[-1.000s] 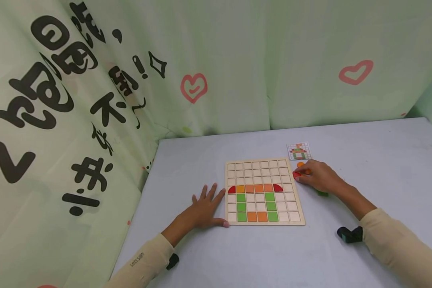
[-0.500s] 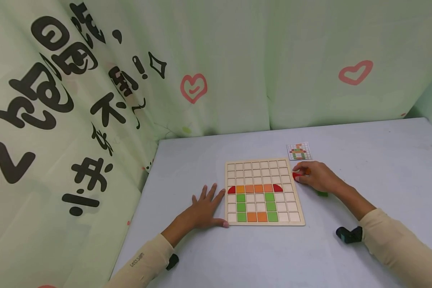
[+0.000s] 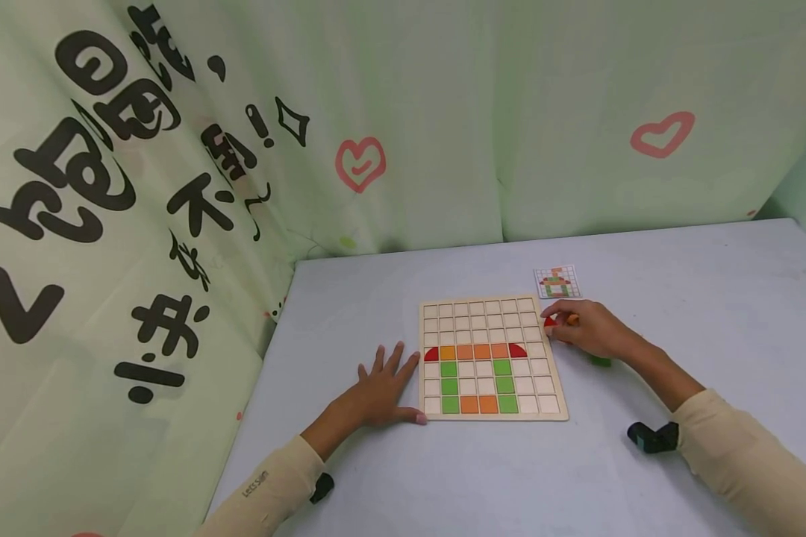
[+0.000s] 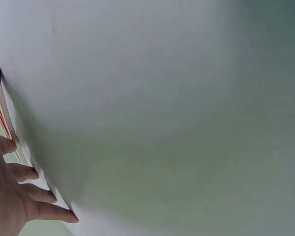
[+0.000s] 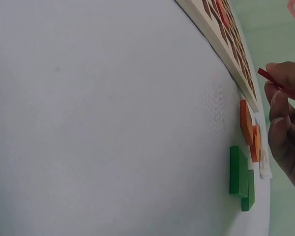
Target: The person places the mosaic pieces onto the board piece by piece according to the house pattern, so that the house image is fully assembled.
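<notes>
A wooden grid board [image 3: 560,395] lies on the table, with red, orange and green tiles set in some of its squares. My left hand [image 3: 384,391] rests spread at the board's left edge, fingers straight, the thumb by the lower left corner. Just off the board's right edge, my right hand [image 3: 589,328] pinches a small red tile [image 3: 549,322] between thumb and fingertips. The right wrist view shows this red tile [image 5: 269,77] edge-on, raised above the table. Orange tiles [image 5: 246,123] and green tiles [image 5: 238,172] lie below that hand.
A small pattern card [image 3: 557,282] lies behind the board's upper right corner. Part of a green tile [image 3: 601,361] shows under the right wrist. A pale green curtain [image 3: 430,112] hangs behind the table [image 3: 483,477].
The red tile has turned slightly in my right fingertips, and that hand has shifted very little. An orange tile seen earlier by the fingers is now covered. My left hand stays put.
</notes>
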Demonstrator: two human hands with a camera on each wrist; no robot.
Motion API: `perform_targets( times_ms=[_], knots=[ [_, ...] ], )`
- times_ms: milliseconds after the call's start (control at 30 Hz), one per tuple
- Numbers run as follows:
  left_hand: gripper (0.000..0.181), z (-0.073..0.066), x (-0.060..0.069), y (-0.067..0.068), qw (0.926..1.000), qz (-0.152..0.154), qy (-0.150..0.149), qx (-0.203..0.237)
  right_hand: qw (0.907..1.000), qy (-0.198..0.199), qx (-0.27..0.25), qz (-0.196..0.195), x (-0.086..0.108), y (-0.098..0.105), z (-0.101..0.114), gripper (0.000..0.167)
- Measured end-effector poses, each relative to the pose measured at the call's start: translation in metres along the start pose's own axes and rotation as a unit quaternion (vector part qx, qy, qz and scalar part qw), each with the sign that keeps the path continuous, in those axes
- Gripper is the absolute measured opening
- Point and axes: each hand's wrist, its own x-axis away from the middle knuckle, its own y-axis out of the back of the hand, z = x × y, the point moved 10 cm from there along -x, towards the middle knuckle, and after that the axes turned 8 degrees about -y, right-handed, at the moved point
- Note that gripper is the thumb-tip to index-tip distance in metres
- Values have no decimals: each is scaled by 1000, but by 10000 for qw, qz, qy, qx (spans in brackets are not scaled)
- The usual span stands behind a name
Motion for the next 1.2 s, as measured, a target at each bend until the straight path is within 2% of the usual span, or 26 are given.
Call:
perform_targets(
  times_ms=[267,600,867,1200],
  knots=[
    [112,1,0,0,10000,-7,52,-63,9999,52,-74,56,-3,-5,13,27],
    [112,1,0,0,10000,25,71,-46,9977,82,-351,567,-8,-26,30,35],
    [113,0,-2,1,10000,31,53,-79,9957,119,-489,776,-13,-37,40,33],
    [113,2,-1,0,9999,41,85,-59,9889,396,-845,1152,-20,-55,58,31]
  ],
)
